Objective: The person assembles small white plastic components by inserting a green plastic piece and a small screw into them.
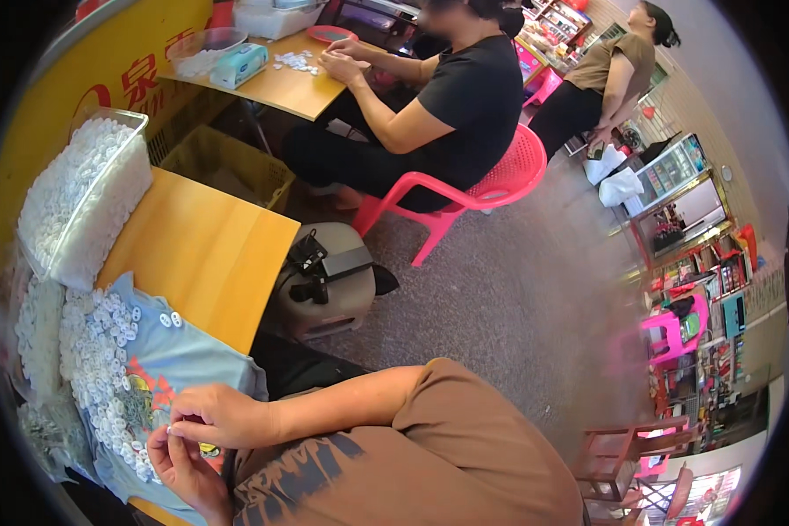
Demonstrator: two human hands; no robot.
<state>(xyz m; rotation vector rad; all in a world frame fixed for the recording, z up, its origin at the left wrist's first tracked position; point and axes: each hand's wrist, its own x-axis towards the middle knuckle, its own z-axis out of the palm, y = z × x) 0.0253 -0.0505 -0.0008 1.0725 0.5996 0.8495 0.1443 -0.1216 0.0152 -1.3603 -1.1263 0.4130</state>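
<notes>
My right hand (222,415) and my left hand (184,473) meet fingertip to fingertip at the lower left, both closed in a pinch. Between them shows a tiny white piece (172,430), too small to make out well. Below my hands lies a light blue cloth (197,337) with a colourful print. On it is a spread heap of small white oval plastic pieces (96,351) with dark marks. A small pile of thin silvery metal bits (140,405) sits beside the heap, nearest my right hand. Two ovals (171,320) lie apart on the cloth.
A clear tub (96,197) heaped with white pieces stands on the wooden table (210,245). Nearby are a grey stool (329,294) bearing black devices and a yellow crate (223,162). Across, a person (465,96) on a pink chair (500,180) handles white pieces at another table.
</notes>
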